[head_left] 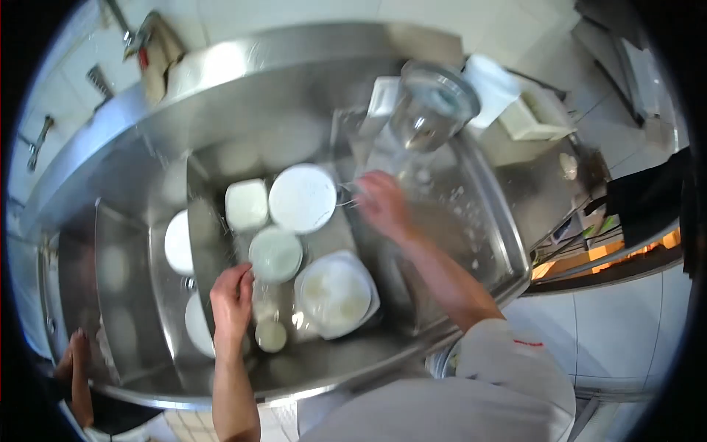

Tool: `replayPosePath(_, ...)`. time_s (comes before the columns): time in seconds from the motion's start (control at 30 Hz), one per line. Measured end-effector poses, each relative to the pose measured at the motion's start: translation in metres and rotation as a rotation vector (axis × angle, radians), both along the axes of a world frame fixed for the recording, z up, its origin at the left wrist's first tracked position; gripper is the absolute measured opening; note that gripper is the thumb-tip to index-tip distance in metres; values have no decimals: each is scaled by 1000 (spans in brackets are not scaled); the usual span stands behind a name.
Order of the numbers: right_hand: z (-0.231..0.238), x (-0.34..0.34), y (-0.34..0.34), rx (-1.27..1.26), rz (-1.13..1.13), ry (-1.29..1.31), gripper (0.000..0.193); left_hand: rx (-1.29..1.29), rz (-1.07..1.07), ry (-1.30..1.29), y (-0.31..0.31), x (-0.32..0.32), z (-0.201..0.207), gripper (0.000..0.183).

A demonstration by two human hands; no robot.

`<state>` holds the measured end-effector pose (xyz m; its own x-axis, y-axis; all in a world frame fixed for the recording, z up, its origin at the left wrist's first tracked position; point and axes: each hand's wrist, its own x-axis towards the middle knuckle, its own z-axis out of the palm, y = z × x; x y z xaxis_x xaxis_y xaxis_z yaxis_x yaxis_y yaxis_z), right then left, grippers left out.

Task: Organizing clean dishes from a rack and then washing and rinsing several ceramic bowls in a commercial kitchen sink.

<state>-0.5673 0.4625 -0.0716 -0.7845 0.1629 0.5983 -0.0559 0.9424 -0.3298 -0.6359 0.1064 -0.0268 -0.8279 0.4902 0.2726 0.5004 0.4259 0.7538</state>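
Passage over drainboard (pixel 490 243), transparent jar (pixel 431 110) at its back, bowls (pixel 276 254) and divider (pixel 208 236) crowding left hand (pixel 232 298)

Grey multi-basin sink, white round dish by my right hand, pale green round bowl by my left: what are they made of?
Grey sink: likely smooth stainless steel, given bright metallic reflections. White dish: ceramic or plastic, by opaque, smooth surface. Green bowl: perhaps plastic or glazed ceramic, given soft sheen.

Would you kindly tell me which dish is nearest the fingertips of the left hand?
The pale green dish: its rim is right by the fingertips of the left hand. The other dishes sit farther from them.
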Motion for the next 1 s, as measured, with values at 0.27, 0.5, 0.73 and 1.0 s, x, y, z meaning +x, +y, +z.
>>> replayPosePath(0.27, 151, -52, 275, -94, -616, -928, 79, 108, -82, -171, 95, -35, 3, 19)
replayPosePath(0.5, 166, -75, 250, 393, -589, -675, 49, 378, -104, -356, 91, -18, -3, 15)
replayPosePath(0.73, 103, -84, -80, -637, 321, -621, 38, 1432, -371, -1430, 115, -20, 14, 65)
replayPosePath(1.0, -204, 51, -110, -40, -26, -527, 17, -196, 125, -525, 20, 33, -201, 40)
